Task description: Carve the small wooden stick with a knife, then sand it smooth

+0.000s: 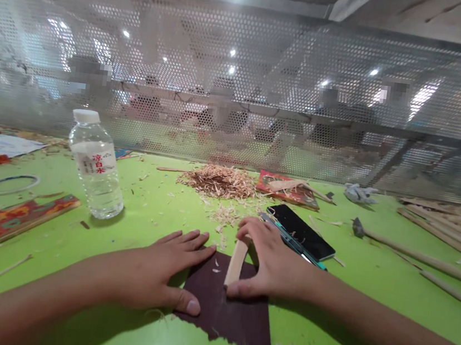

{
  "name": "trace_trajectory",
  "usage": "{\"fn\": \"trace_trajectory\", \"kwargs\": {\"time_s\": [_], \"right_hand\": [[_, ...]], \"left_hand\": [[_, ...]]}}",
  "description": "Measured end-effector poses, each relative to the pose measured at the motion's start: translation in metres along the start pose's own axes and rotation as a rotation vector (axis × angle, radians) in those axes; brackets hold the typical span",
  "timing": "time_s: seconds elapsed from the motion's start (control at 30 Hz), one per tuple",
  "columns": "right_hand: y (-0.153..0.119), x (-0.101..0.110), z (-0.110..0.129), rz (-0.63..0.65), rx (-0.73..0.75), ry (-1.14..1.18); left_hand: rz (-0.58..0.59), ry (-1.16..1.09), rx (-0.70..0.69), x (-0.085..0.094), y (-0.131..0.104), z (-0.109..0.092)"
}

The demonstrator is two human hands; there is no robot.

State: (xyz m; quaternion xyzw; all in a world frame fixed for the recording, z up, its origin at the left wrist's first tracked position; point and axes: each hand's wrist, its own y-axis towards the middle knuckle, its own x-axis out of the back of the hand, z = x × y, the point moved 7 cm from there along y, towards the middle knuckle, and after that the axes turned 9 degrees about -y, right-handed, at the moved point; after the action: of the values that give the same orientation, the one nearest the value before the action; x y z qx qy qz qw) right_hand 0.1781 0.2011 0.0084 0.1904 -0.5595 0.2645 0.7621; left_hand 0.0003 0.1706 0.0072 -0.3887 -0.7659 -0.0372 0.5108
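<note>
A dark brown sheet with a ragged lower edge (233,321) lies on the green table (124,316); it looks like sandpaper. My left hand (168,271) rests flat with spread fingers over the sheet's left edge, thumb on its surface. In my right hand (265,261), a small pale wooden block (237,263) is gripped between the thumb and fingers, standing over the sheet. The far end of the block is partly hidden by the fingers.
Wood shavings (221,181) are heaped ahead. A water bottle (98,173) stands left; a black phone (303,232) and green-handled tool (289,238) lie beyond my right hand. A hammer-like tool (414,251) is right. People sit behind a perforated screen (231,32).
</note>
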Motion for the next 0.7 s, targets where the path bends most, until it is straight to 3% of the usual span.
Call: {"fn": "trace_trajectory", "kwargs": {"time_s": [0.13, 0.2, 0.27, 0.43, 0.6, 0.7], "right_hand": [[-0.001, -0.006, 0.011, 0.035, 0.127, 0.040], [0.000, -0.008, 0.008, 0.044, 0.109, 0.034], [0.001, -0.004, 0.002, -0.029, 0.033, 0.006], [0.001, -0.008, 0.009, 0.026, 0.156, 0.010], [0.005, -0.002, -0.002, -0.070, 0.010, -0.037], [0.006, -0.011, 0.009, 0.016, 0.137, 0.000]], "left_hand": [[0.016, 0.012, 0.012, -0.002, 0.000, -0.001], [0.008, 0.013, 0.002, -0.002, 0.000, -0.002], [-0.003, 0.013, -0.004, -0.002, 0.000, -0.002], [0.009, 0.017, -0.017, -0.003, -0.001, -0.001], [-0.012, 0.037, -0.024, -0.001, -0.001, -0.002], [0.002, 0.042, -0.007, -0.001, -0.001, -0.001]]}}
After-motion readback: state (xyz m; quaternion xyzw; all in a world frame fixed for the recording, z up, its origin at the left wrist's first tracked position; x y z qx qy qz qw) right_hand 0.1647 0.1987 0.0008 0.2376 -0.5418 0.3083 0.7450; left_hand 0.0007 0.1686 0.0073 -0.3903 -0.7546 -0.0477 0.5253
